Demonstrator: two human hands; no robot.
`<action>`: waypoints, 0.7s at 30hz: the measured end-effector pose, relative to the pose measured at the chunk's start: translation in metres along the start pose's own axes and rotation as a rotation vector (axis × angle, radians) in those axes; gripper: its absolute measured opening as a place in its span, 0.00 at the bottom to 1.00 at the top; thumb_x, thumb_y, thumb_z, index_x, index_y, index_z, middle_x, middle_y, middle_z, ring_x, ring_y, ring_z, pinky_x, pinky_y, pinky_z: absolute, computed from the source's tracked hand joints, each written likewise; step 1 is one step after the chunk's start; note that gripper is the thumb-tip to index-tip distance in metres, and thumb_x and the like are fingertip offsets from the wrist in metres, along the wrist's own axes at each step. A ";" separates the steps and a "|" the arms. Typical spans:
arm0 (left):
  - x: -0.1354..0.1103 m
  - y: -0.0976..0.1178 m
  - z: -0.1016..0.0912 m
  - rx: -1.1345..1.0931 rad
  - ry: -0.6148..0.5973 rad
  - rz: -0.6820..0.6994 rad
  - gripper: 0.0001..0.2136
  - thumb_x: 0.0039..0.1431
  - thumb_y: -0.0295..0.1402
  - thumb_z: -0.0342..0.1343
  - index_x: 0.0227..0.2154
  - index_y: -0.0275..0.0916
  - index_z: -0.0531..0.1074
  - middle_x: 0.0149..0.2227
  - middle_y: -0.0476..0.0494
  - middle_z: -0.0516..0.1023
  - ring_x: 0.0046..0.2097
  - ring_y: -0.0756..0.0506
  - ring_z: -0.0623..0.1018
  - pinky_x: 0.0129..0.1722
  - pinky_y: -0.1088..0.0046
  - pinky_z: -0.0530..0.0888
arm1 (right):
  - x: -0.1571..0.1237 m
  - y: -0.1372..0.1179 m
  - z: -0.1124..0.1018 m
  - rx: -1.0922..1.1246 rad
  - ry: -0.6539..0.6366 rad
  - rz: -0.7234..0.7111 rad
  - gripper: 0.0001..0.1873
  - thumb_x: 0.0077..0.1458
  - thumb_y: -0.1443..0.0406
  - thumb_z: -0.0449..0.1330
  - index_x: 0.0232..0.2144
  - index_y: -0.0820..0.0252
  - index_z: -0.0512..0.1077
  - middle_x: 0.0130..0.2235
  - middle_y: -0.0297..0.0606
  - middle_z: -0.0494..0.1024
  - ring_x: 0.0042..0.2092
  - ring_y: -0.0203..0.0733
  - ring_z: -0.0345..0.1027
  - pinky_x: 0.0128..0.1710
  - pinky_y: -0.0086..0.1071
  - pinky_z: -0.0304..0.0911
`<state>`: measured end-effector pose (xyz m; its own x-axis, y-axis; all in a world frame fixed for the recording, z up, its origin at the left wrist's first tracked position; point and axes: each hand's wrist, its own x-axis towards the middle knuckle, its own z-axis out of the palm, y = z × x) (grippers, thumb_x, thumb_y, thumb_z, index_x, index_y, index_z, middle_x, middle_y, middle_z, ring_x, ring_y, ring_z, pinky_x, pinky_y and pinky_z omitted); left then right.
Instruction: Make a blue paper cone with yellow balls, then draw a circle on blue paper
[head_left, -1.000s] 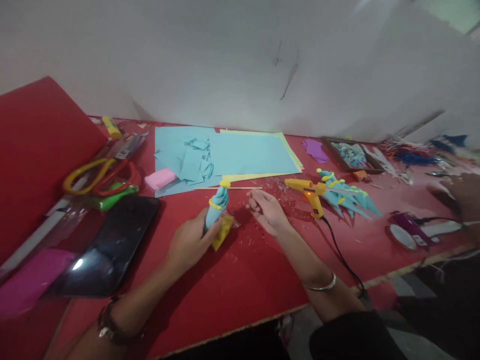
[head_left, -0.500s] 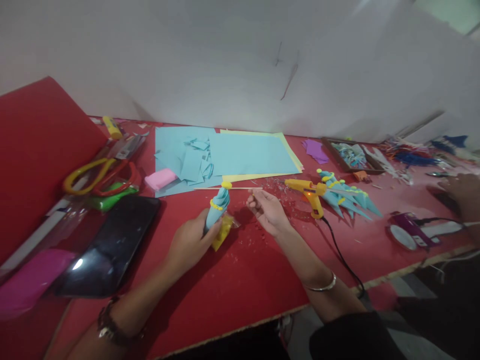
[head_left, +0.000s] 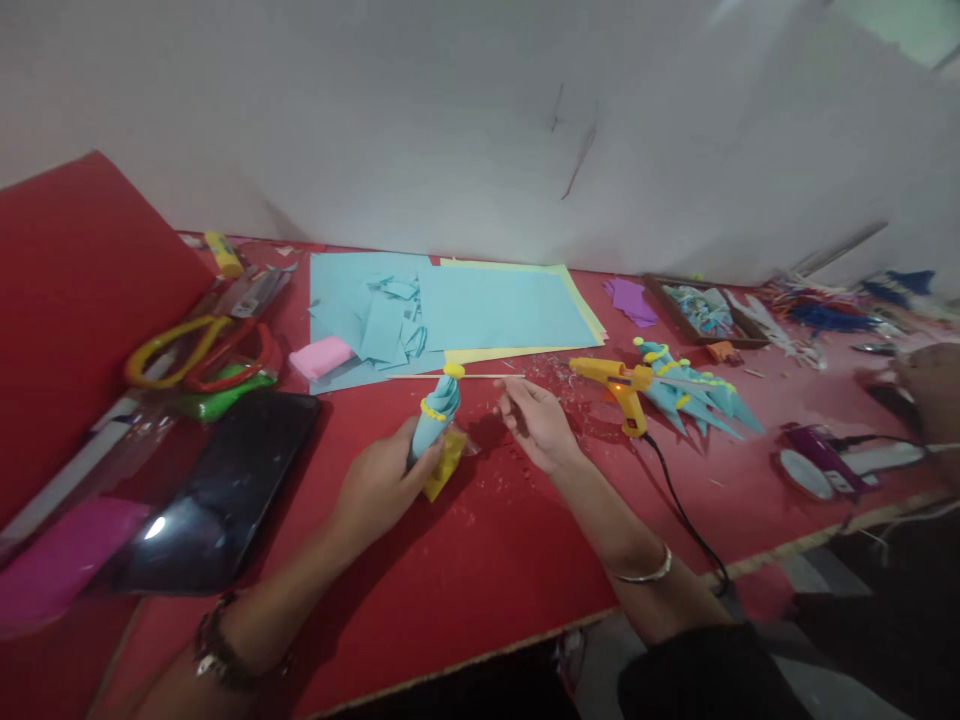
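My left hand (head_left: 382,478) is wrapped round a blue paper cone (head_left: 433,425) with a yellow beaded band and a yellow blob on its top. My right hand (head_left: 536,425) is to the right of the cone, thumb and fingers pinched together; whatever they hold, if anything, is too small to make out. A thin stick (head_left: 487,377) lies on the table just beyond both hands. Partly hidden behind my left fingers is a yellow packet (head_left: 447,466). To the right rests a yellow glue gun (head_left: 621,385) with a lit orange light.
Several blue paper cones (head_left: 694,395) lie beside the glue gun. Blue sheets (head_left: 510,305) with paper scraps lie at the back. Scissors (head_left: 176,355) and a dark phone (head_left: 225,490) are on the left. A tray (head_left: 705,310) and another person's hand (head_left: 930,390) are at the right.
My hands and the cone stay almost in place; my right fingers shift very slightly. The other person's hand at the far right has moved a little.
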<state>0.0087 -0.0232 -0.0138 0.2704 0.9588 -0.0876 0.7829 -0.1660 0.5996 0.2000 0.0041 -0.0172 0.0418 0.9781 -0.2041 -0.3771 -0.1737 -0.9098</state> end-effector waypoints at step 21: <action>0.000 -0.001 0.001 -0.026 0.010 0.008 0.18 0.58 0.44 0.39 0.39 0.38 0.68 0.24 0.47 0.74 0.25 0.47 0.71 0.23 0.73 0.60 | 0.001 0.001 0.002 0.038 0.023 -0.012 0.13 0.38 0.60 0.66 0.29 0.58 0.72 0.26 0.31 0.76 0.29 0.32 0.69 0.33 0.28 0.63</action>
<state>0.0081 -0.0232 -0.0153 0.2711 0.9596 -0.0752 0.7656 -0.1676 0.6211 0.1976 0.0049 -0.0179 0.0682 0.9771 -0.2018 -0.4112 -0.1567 -0.8980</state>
